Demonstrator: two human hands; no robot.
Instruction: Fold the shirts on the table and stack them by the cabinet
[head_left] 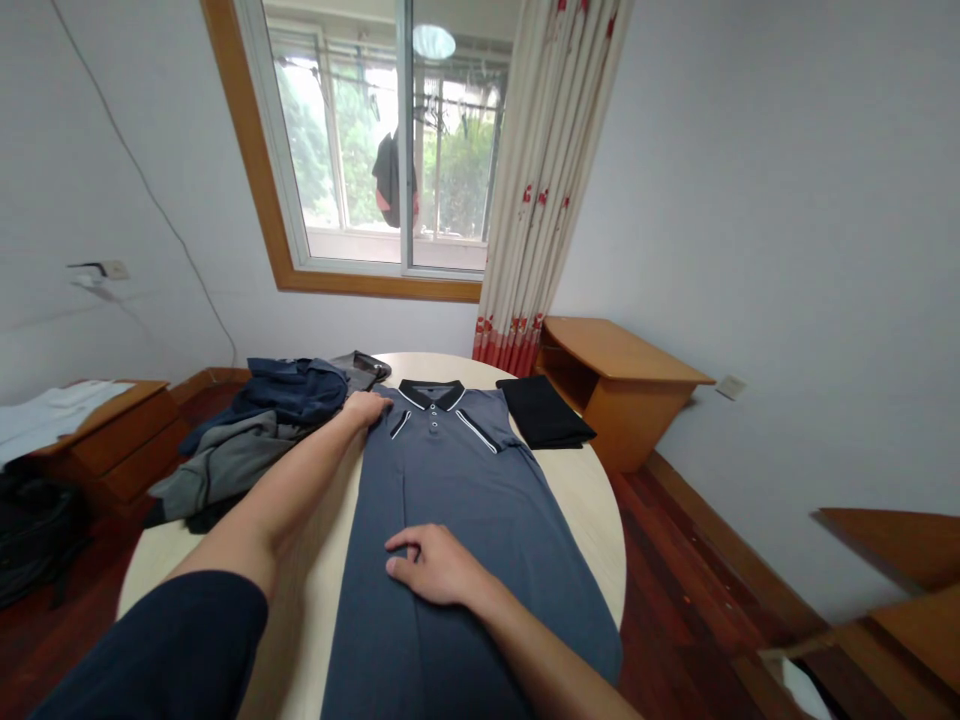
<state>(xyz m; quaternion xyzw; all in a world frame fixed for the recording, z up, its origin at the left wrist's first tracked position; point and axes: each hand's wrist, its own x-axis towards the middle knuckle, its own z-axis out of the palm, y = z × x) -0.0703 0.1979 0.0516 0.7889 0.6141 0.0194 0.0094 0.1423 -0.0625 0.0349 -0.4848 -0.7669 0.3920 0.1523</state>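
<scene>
A grey-blue polo shirt lies front up, spread along the table, its black collar with white edging at the far end. My left hand reaches out to the shirt's left shoulder, its fingers closed on the cloth at the sleeve; the fingertips are partly hidden. Over the middle of the shirt front is my right hand, palm down, with loosely bent fingers and a gap between thumb and forefinger. It holds nothing.
The round, pale table carries a heap of dark and grey clothes at left and a folded black cloth at right. Beyond stand a wooden desk, a curtain and a window. A drawer cabinet is at far left.
</scene>
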